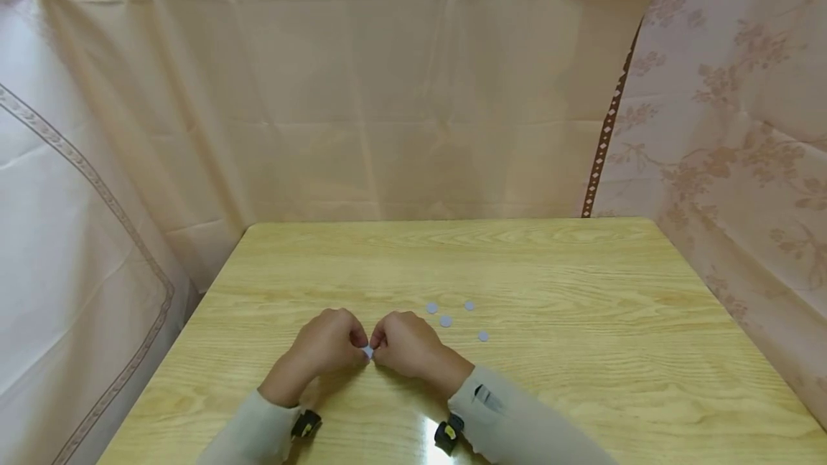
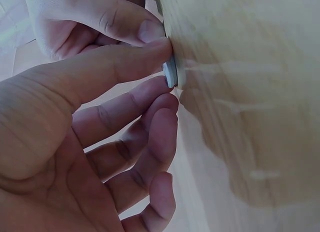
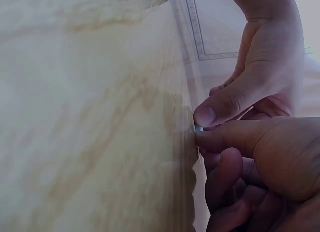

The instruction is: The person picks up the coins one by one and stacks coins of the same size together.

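Note:
Between my two hands, close over the wooden table point(image 1: 555, 278), is a small pale grey disc point(image 1: 368, 351). My left hand point(image 1: 327, 341) pinches it from the left with thumb and index finger, the other fingers loosely bent in the left wrist view. From the other side, my right hand point(image 1: 408, 343) pinches it too, thumb and fingertips meeting those of the left. Seen edge-on in the left wrist view, the disc point(image 2: 171, 73) looks thick, with a layered edge. Fingertips cover most of the disc point(image 3: 199, 128) in the right wrist view.
Several similar flat discs point(image 1: 446, 321) lie scattered on the table, just beyond and right of my right hand. A beige curtain point(image 1: 413, 106) hangs along the table's back edge. Patterned cloths hang at the left point(image 1: 77, 250) and right point(image 1: 743, 128).

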Tool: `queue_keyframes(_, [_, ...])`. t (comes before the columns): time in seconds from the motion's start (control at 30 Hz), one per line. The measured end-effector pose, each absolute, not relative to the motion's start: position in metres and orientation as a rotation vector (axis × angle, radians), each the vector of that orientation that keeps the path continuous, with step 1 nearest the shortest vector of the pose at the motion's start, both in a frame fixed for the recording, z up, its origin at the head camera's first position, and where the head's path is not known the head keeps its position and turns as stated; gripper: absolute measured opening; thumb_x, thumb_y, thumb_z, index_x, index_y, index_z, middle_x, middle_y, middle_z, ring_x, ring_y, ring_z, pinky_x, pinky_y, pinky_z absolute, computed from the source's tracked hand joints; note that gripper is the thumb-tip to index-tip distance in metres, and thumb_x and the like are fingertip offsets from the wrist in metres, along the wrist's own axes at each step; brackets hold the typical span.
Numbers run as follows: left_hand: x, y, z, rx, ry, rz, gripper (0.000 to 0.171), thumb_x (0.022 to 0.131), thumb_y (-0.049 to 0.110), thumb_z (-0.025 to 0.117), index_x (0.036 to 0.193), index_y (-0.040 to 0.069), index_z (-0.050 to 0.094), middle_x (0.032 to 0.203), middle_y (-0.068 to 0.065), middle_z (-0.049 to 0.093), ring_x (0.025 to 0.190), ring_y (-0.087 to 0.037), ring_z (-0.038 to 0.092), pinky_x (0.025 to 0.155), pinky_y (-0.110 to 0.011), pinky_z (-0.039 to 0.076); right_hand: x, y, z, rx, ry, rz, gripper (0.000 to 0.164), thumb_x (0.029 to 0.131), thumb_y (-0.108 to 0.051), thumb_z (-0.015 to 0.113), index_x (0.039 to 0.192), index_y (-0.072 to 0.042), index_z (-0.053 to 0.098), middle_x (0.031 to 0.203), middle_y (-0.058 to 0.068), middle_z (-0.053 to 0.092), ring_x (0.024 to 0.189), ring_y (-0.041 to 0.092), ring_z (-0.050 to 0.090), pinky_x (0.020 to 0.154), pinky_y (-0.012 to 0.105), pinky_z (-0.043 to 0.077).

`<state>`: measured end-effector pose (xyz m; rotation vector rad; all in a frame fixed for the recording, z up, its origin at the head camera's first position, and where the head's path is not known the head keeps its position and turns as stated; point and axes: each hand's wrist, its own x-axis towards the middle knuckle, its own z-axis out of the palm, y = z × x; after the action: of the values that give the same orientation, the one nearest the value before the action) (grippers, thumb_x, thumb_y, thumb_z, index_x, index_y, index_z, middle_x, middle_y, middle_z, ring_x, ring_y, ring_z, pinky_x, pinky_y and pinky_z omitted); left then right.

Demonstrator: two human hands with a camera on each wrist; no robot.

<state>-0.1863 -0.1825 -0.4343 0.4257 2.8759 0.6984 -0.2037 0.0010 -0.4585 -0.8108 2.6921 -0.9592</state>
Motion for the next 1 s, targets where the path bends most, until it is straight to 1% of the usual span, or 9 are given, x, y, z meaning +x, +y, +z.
queue_keyframes(0.2, [-0.186, -0.184, -0.433, 0.426, 2.879, 0.699, 0.015, 0.073, 0.013, 0.091, 0.075, 0.019, 0.077, 0.079, 0.01, 0.072, 0.069, -0.01, 0.06, 0.061, -0.033, 0.05, -0.204, -0.001, -0.459, -0.801, 2.7, -0.944, 0.01, 0.084, -0.013, 0.075, 0.08, -0.022, 0.076, 0.072, -0.016, 0.066, 0.059, 0.002, 0.053, 0.055, 0.021, 0.046])
queue_keyframes(0.5, [-0.185, -0.187, -0.433, 0.434, 2.845, 0.73, 0.016, 0.074, 0.014, 0.092, 0.076, 0.019, 0.076, 0.079, 0.01, 0.071, 0.069, -0.01, 0.06, 0.062, -0.033, 0.051, -0.204, 0.004, -0.461, -0.797, 2.684, -0.928, 0.005, 0.085, -0.019, 0.078, 0.085, -0.022, 0.074, 0.069, -0.015, 0.061, 0.056, 0.003, 0.051, 0.052, 0.021, 0.043])
queue_keyframes(0.67, [-0.186, -0.188, -0.432, 0.438, 2.833, 0.74, 0.015, 0.074, 0.015, 0.092, 0.08, 0.018, 0.078, 0.083, 0.008, 0.073, 0.072, -0.01, 0.062, 0.066, -0.035, 0.054, -0.205, 0.008, -0.46, -0.816, 2.688, -0.916, 0.005, 0.085, -0.018, 0.077, 0.09, -0.019, 0.076, 0.066, -0.014, 0.059, 0.055, 0.003, 0.05, 0.052, 0.021, 0.044])
queue_keyframes(0.87, [-0.192, -0.182, -0.428, 0.44, 2.865, 0.73, 0.018, 0.074, 0.017, 0.092, 0.088, 0.016, 0.081, 0.09, 0.005, 0.076, 0.079, -0.009, 0.066, 0.072, -0.036, 0.057, -0.204, 0.017, -0.458, -0.835, 2.679, -0.938, 0.01, 0.087, -0.019, 0.076, 0.096, -0.015, 0.076, 0.06, -0.012, 0.056, 0.05, 0.003, 0.047, 0.049, 0.021, 0.042])
queue_keyframes(1.0, [-0.198, -0.172, -0.422, 0.44, 2.879, 0.712, 0.02, 0.076, 0.019, 0.092, 0.092, 0.014, 0.081, 0.094, 0.004, 0.076, 0.081, -0.01, 0.066, 0.072, -0.037, 0.057, -0.203, 0.027, -0.454, -0.833, 2.658, -0.965, 0.014, 0.087, -0.017, 0.074, 0.1, -0.011, 0.076, 0.061, -0.011, 0.057, 0.048, 0.003, 0.047, 0.047, 0.02, 0.04])
